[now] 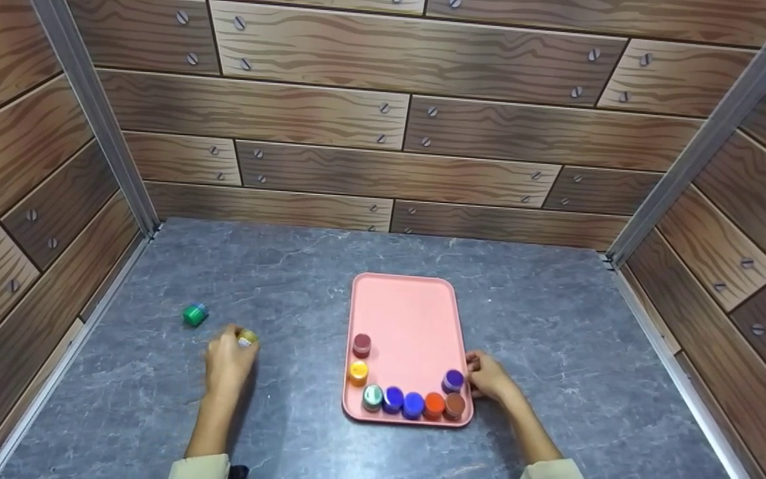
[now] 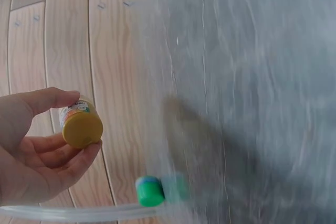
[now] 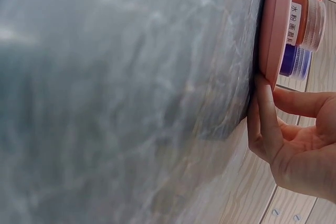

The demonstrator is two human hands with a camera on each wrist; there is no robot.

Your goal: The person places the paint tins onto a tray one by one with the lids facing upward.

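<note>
My left hand [image 1: 229, 359] grips a small paint jar with a mustard-yellow lid [image 2: 82, 131], thumb on one side and fingers on the other. It is left of the pink tray [image 1: 409, 313], close to a green paint jar [image 1: 194, 315] lying on the table. At the tray's right edge, my right hand [image 1: 489, 377] pinches the rim, beside a purple paint jar [image 1: 453, 380]. Along the tray's near edge stand a brown jar [image 1: 455, 406], an orange-red jar [image 1: 434, 405], two blue jars and a teal-green jar [image 1: 372, 397]. A yellow-orange jar [image 1: 358, 372] and a dark red jar [image 1: 362, 344] line its left side.
The grey marbled table [image 1: 290, 279] is enclosed by wood-plank panels [image 1: 316, 120] at the back and both sides. Metal corner posts [image 1: 100, 113] stand at the back left and back right.
</note>
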